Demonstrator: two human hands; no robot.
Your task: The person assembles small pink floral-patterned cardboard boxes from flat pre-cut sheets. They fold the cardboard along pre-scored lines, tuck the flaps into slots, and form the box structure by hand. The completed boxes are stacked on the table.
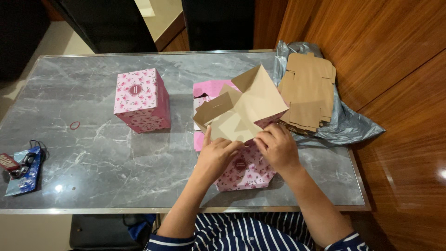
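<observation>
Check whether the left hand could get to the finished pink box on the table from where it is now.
Probably yes. The left hand rests on the half-folded box, and the finished pink box stands apart to its left, with only bare table between them. Nothing blocks that path.

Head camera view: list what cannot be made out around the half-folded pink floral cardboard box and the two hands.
- Half-folded pink floral cardboard box: its inside is hidden by its raised brown flaps, its near top edge by the left hand and right hand.
- Flat pink sheet: mostly covered by that box.
- Stack of flat brown cardboard blanks: count too fine to tell.
- Blue packet: contents too small to tell.
</observation>
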